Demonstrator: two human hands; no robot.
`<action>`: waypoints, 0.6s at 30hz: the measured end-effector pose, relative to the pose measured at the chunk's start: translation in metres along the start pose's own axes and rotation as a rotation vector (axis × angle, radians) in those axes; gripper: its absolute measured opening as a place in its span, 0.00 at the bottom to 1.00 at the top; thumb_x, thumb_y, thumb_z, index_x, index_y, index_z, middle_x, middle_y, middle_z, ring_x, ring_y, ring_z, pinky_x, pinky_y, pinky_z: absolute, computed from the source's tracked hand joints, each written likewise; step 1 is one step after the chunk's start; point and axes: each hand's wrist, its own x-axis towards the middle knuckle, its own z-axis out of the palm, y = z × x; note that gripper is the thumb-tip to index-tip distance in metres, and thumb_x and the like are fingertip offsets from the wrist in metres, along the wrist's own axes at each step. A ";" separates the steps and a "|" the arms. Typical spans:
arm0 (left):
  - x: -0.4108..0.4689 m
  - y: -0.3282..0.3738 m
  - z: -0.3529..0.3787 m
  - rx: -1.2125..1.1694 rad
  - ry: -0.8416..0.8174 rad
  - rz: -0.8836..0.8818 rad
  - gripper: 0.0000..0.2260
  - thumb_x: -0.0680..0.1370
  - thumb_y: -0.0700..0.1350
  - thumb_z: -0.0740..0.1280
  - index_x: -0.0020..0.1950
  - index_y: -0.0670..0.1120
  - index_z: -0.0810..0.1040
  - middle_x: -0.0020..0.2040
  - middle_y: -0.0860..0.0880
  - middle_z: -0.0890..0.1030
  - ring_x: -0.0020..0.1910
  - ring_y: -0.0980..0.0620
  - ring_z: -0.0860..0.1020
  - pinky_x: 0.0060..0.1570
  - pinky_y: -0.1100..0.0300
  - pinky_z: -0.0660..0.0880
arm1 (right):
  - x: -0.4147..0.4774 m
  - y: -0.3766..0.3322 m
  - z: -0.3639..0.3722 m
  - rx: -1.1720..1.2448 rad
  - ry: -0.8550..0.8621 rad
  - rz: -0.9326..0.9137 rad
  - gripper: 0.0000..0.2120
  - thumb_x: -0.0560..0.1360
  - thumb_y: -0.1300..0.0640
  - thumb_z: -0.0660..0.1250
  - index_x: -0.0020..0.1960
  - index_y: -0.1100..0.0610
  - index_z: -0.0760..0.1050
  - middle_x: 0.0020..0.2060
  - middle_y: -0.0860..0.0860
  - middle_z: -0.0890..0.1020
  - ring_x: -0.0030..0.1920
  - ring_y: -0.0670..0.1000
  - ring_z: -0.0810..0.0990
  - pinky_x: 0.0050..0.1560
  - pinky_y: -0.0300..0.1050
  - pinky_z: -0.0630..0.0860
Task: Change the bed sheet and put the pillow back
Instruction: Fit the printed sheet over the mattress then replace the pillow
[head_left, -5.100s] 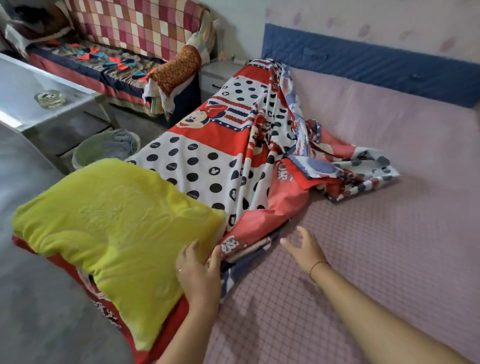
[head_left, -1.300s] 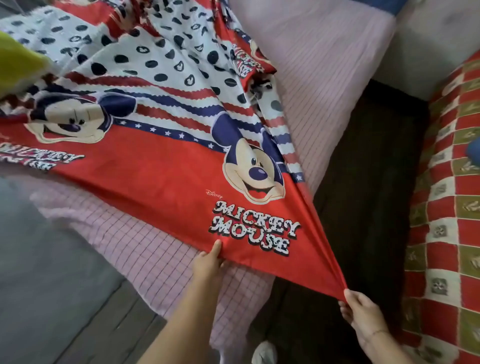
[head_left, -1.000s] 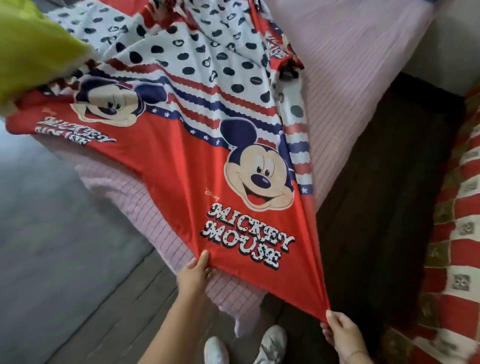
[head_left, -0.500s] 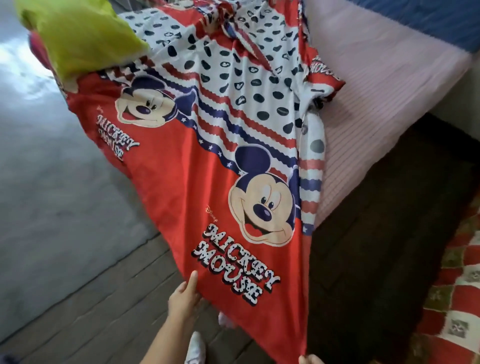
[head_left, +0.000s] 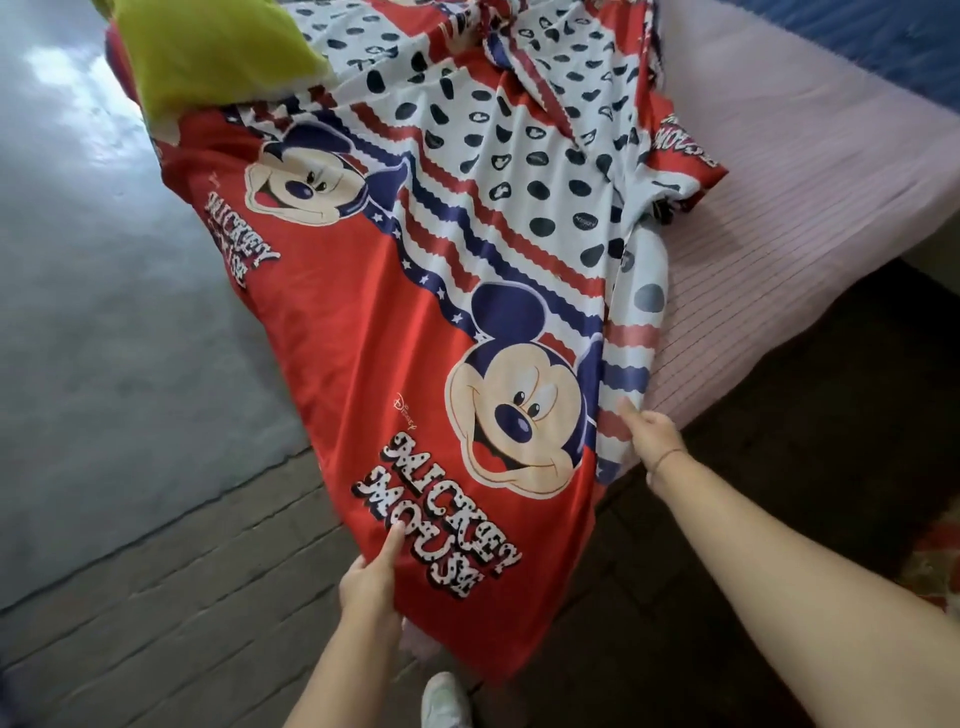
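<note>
The red, white and blue cartoon-mouse bed sheet (head_left: 363, 338) lies bunched over the near corner of the pink checked mattress (head_left: 810, 171), and its red end hangs down to the floor. My left hand (head_left: 371, 584) pinches the hanging red edge, thumb on top by the printed lettering. My right hand (head_left: 649, 436) holds the sheet's striped side edge at the mattress corner, thumb on the cloth and the other fingers hidden behind it. The yellow-green pillow (head_left: 218, 47) rests on the sheet at the top left.
Grey floor (head_left: 104, 312) lies left of the bed, with a brick-patterned strip (head_left: 182, 597) nearer me. A dark floor gap (head_left: 779, 467) runs right of the bed toward a red checked sofa (head_left: 940, 551). A blue headboard (head_left: 883, 36) is top right. My white shoe (head_left: 441, 701) shows below.
The sheet's red end has been pulled down over the mattress corner. My right hand let go of the far corner and moved up to the striped side edge; my left hand kept its hold.
</note>
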 end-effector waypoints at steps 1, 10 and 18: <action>0.001 0.004 0.002 -0.001 -0.012 -0.005 0.22 0.69 0.46 0.78 0.58 0.37 0.78 0.50 0.38 0.83 0.48 0.40 0.82 0.55 0.45 0.78 | 0.009 -0.006 0.001 0.002 0.016 0.013 0.22 0.77 0.41 0.64 0.62 0.57 0.73 0.54 0.54 0.81 0.50 0.55 0.79 0.49 0.48 0.75; 0.017 0.014 0.008 0.014 -0.038 0.036 0.21 0.66 0.48 0.79 0.54 0.40 0.80 0.47 0.41 0.84 0.47 0.41 0.83 0.56 0.47 0.78 | 0.057 -0.009 0.007 -0.018 0.030 0.030 0.34 0.72 0.41 0.71 0.70 0.58 0.66 0.61 0.57 0.76 0.58 0.59 0.75 0.52 0.50 0.70; 0.007 -0.001 0.027 0.051 -0.015 0.096 0.17 0.68 0.48 0.79 0.51 0.43 0.79 0.44 0.45 0.83 0.45 0.46 0.81 0.51 0.52 0.76 | 0.092 -0.008 0.001 0.073 -0.044 0.069 0.43 0.60 0.37 0.77 0.67 0.58 0.69 0.57 0.56 0.79 0.55 0.59 0.79 0.61 0.59 0.75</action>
